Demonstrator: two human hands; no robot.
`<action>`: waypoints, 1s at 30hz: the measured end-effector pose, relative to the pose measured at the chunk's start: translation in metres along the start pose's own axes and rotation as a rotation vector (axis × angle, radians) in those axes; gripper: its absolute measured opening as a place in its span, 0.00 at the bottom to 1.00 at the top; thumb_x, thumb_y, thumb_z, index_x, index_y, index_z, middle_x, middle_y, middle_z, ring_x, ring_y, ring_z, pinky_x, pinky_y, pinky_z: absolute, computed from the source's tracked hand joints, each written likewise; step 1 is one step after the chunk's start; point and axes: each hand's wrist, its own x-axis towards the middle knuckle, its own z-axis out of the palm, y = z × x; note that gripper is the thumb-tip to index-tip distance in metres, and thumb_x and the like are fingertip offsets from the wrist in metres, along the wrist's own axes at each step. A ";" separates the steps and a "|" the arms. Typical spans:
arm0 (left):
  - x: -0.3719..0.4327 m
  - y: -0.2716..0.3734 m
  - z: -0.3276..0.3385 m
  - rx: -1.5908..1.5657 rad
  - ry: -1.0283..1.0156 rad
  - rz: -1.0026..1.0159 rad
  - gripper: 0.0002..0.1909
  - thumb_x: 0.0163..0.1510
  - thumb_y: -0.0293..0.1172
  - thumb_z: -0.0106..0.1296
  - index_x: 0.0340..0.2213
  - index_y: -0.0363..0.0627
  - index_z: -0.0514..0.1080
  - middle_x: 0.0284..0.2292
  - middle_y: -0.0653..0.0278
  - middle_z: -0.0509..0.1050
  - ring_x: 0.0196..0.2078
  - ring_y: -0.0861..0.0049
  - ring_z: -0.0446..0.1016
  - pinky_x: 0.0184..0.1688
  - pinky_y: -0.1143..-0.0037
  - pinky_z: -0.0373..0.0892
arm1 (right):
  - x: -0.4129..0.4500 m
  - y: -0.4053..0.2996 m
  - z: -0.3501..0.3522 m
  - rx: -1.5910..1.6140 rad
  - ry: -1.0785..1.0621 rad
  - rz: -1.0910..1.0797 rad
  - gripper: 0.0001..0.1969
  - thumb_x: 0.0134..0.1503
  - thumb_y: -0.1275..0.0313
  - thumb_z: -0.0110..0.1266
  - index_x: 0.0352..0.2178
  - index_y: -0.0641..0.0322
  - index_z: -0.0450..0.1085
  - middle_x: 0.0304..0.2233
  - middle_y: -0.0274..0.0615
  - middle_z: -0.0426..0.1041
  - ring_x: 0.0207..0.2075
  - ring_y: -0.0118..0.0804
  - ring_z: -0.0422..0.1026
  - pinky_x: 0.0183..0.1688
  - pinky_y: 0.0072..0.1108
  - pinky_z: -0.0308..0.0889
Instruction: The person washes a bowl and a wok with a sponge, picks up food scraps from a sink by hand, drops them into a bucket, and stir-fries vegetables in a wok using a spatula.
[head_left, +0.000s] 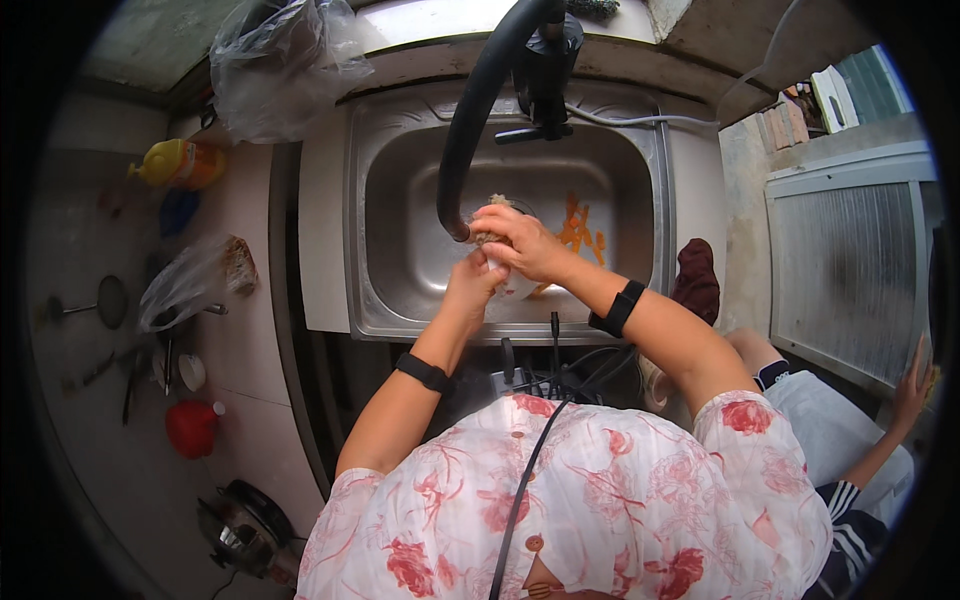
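Note:
Both my hands are over a stainless steel sink (660, 225), close under the tip of a black faucet spout (459, 150). My right hand (517, 241) is closed on a tan, rough-looking scrubbing pad (491, 236). Just below it, my left hand (478, 279) grips a small whitish object (493, 262), mostly hidden by my fingers; I cannot tell what it is. Orange peelings (576, 225) lie on the sink bottom to the right of my hands. The drain is partly hidden behind my right hand.
Left counter: yellow bottle (184, 163), red jug (193, 429), plastic bag (184, 281) and glass-lidded pan (244, 532). A clear plastic bag (289, 75) stands behind left. A dark red cloth (697, 281) lies right of the sink. Cables (555, 382) hang before me. Another person (832, 420) sits at right.

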 end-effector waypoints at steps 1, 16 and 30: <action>-0.003 -0.002 0.000 -0.002 -0.027 -0.004 0.23 0.48 0.26 0.55 0.47 0.40 0.65 0.39 0.66 0.73 0.40 0.81 0.72 0.42 0.80 0.67 | 0.006 0.009 -0.006 0.171 0.001 0.181 0.16 0.52 0.70 0.51 0.44 0.60 0.68 0.44 0.44 0.68 0.43 0.40 0.69 0.47 0.27 0.64; -0.014 -0.009 -0.004 -0.028 -0.040 0.013 0.18 0.50 0.24 0.53 0.45 0.37 0.66 0.39 0.67 0.72 0.40 0.82 0.70 0.44 0.80 0.65 | 0.009 0.014 -0.008 0.270 0.025 0.321 0.17 0.55 0.65 0.50 0.47 0.56 0.66 0.42 0.41 0.70 0.41 0.37 0.71 0.43 0.26 0.67; 0.013 -0.007 -0.004 0.087 -0.003 -0.013 0.24 0.44 0.20 0.53 0.46 0.36 0.64 0.39 0.64 0.71 0.43 0.79 0.69 0.46 0.78 0.65 | -0.012 -0.002 -0.007 -0.062 -0.005 -0.027 0.19 0.50 0.71 0.53 0.46 0.55 0.67 0.48 0.45 0.65 0.48 0.45 0.66 0.51 0.28 0.61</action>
